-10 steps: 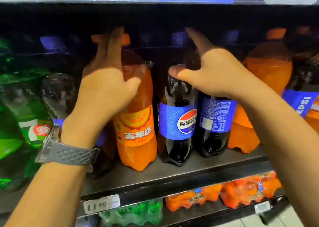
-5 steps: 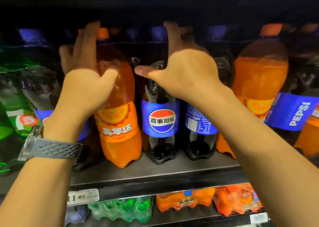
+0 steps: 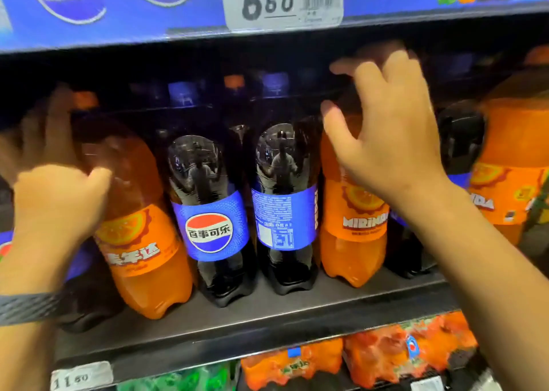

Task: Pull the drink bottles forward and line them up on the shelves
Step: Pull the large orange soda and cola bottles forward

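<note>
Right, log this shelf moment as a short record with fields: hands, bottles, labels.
left hand: grips left orange bottle at its shoulder
right hand: fingers spread over Mirinda bottle; contact unclear
left Pepsi bottle: upright, logo forward
right Pepsi bottle: upright, small print forward
shelf: dark, holds all four

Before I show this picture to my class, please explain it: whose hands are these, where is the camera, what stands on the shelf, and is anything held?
No machine here: a person wears one camera on the head, looking forward and down at their own bare hands. On the dark shelf stand large drink bottles: two cola bottles in the middle, an orange one on each side. The left hand curls round the left orange bottle. The right hand spreads over the right orange bottle; blur hides whether its grip is closed.
</note>
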